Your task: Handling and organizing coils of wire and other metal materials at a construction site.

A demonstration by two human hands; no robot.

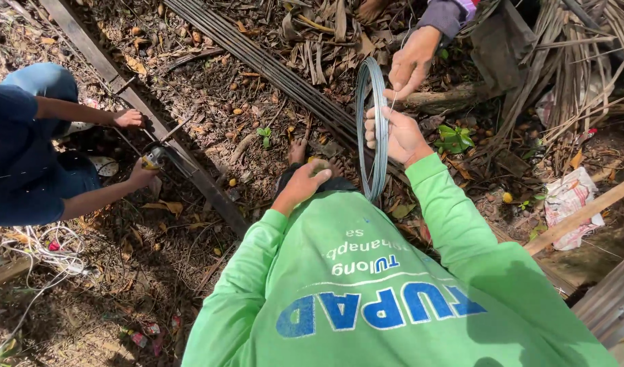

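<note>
My right hand (pixel 395 136) grips a upright coil of thin grey wire (pixel 370 102) at its right side. The coil stands on edge in front of my green shirt. Another person's hand (pixel 410 62) reaches in from the top and pinches a loose strand of the wire just above my fingers. My left hand (pixel 302 183) rests on my dark-trousered knee and holds nothing. A bare foot (pixel 298 150) shows just beyond it on the leaf litter.
A bundle of long steel rods (pixel 271 68) runs diagonally across the leafy ground. At left a person in blue crouches, both hands at a small tool (pixel 152 158) on a long metal bar (pixel 189 170). White cord (pixel 47 251) lies lower left; a wooden plank (pixel 584 212) and crumpled bag (pixel 574 204) at right.
</note>
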